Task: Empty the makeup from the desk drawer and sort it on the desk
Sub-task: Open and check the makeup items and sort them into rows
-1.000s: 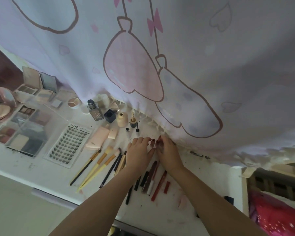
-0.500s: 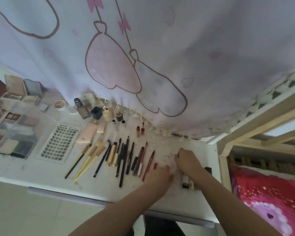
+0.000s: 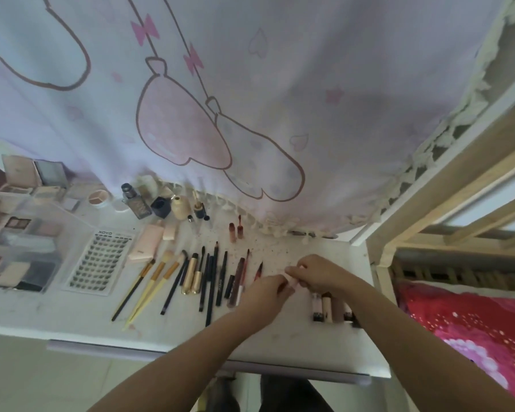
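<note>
Above the right part of the white desk [image 3: 280, 337], my left hand [image 3: 263, 292] and my right hand [image 3: 318, 270] meet on one small pale pink tube [image 3: 293, 280], each pinching an end. Below my right hand lie several short lip tubes [image 3: 324, 306] side by side. Left of my hands runs a row of brushes, pencils and gold tubes [image 3: 197, 278]. Two small reddish lip bottles [image 3: 235, 230] stand further back. The drawer is out of sight.
Palettes [image 3: 18, 263] and a lash tray [image 3: 100, 260] fill the desk's left. Bottles and jars [image 3: 161, 203] line the back under a hanging printed curtain [image 3: 250, 114]. A wooden bed frame [image 3: 428, 203] with red bedding [image 3: 473, 337] stands right of the desk.
My hands left the row of pencils and moved right to the lip tubes. They have since risen and come together on a small pink tube. The camera swung right.
</note>
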A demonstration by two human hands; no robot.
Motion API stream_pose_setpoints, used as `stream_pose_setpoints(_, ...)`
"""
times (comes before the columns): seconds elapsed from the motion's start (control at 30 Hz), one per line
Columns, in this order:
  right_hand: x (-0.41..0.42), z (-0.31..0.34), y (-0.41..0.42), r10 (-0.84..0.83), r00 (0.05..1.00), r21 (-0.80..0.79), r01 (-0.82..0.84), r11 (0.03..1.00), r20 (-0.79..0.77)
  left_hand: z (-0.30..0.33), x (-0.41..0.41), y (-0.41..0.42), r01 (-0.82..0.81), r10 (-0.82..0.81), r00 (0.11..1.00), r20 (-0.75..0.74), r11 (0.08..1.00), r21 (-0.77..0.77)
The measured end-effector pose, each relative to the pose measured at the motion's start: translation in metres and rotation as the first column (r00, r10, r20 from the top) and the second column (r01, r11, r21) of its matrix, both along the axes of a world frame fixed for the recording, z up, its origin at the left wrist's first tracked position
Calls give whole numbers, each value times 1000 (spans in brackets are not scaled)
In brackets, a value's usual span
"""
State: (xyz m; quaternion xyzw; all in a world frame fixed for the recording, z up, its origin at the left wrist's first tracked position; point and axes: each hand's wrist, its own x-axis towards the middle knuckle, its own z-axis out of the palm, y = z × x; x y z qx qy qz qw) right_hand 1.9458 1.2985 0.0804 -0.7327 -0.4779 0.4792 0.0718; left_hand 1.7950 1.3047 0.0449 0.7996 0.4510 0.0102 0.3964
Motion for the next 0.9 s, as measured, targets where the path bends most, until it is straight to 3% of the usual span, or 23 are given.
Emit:
stream_pose_setpoints(0.13,-7,20,-9,2,995,21,0,1000,-103,14,-13,5,3,14,995,103,986,-166)
stream_pose_setpoints(0.3,-6,32,-15,27,983,-106,-47,993,-181,22,-23,5,69,-69,996,62,998,-1)
stream_pose_setpoints(0.4,-6,40,-14,16,991,-154,-37,987,-135,30,-23,6,85,-92,991,94,994,71)
stream_pose_setpoints(0.53,-7,43,-15,0,997,-79,-6,997,-83,37,-20,8,118,-128,989,79,985,126)
stream_pose_setpoints(0.9,-2,46,-27,-126,968,-56,117,992,-218,40,-21,6,128,-148,985,87,970,205)
